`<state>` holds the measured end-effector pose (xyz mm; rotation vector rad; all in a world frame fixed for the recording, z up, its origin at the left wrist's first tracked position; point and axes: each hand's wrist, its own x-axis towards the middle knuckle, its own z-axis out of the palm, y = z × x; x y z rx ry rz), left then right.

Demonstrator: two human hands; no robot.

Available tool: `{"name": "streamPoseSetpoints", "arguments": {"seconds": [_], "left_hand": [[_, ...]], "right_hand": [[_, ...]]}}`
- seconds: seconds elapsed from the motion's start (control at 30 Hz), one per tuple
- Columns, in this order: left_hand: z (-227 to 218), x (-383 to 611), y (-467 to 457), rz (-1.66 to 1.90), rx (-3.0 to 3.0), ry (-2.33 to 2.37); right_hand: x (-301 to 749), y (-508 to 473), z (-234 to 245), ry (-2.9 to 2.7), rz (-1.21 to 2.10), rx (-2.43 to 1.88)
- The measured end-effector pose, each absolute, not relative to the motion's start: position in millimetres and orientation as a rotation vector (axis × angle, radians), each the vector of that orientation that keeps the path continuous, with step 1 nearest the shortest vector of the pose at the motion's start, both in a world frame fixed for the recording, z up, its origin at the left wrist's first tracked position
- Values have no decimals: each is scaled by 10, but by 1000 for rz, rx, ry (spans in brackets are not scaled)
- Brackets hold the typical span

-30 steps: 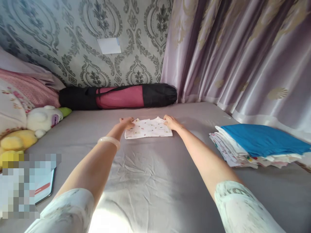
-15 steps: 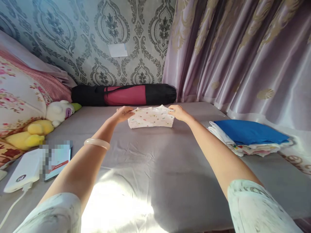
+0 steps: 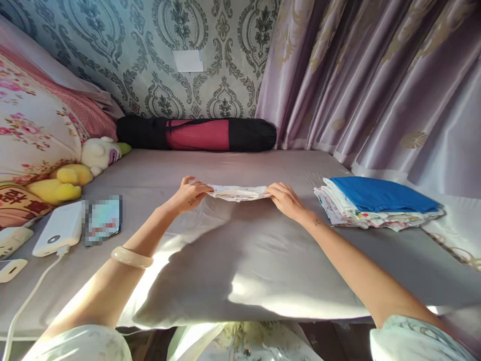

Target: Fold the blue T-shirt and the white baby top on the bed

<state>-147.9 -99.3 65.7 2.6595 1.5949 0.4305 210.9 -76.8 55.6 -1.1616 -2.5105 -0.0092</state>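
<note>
Between my two hands is a small white printed garment [image 3: 240, 192], folded into a narrow bundle and seen nearly edge-on. My left hand [image 3: 191, 194] pinches its left end, and my right hand [image 3: 286, 199] pinches its right end. What looks like the neckline opening faces me. Under and around the garment is the grey bed sheet [image 3: 210, 281]; whether the bundle touches it I cannot tell. To the right lies a stack of folded clothes [image 3: 349, 215] with a blue folded cloth [image 3: 387, 194] on top.
On the left are a white power bank [image 3: 60, 228] with a cable, a phone [image 3: 103, 220], plush toys [image 3: 71, 180] and a floral pillow [image 3: 30, 120]. A black and red long bag [image 3: 197, 134] lies along the wall. Purple curtains [image 3: 319, 85] hang at the right.
The garment has gone from showing its printed front face to a thinner, edge-on bundle with its opening toward me. Both hands still grip its ends. The view has shifted, showing more of the near bed edge.
</note>
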Motion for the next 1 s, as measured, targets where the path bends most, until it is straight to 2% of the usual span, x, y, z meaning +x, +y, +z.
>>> {"name": "streamPoseSetpoints", "arguments": {"seconds": [0.27,0.53,0.77,1.0], "left_hand": [[446,-1490,-1348,204,2613,1516],[551,-972,-1029,459,2484,1759],[361,-648,-810,122,2635,1682],[204,-768,-873,136,2571,1567]], "right_hand": [[2190,-1056,438,-2716,80,-1140],[1484,-876,491,-2478,51,-1294],[991,-819,319,-2625,34,-1379],[1090,-746,195,-2656,227,-1371]]}}
